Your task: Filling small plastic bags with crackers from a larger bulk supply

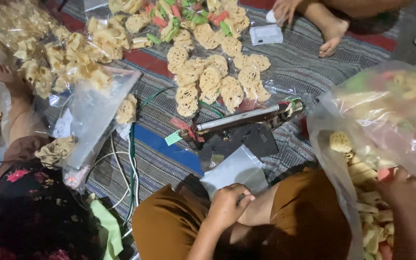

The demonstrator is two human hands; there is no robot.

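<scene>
Left hand (227, 204) gripping small clear bag (237, 174) at lower edge, bag lying over lap, just below sealer (246, 120). Right hand (403, 190) reaching inside big sack (362, 110) among crackers (369, 212), fingers curling; grasp unclear. Round crackers (217, 82) sitting on mat (314, 62) beyond sealer.

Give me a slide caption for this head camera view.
Left hand grips a small clear bag; right hand reaches into a large sack of crackers.
</scene>
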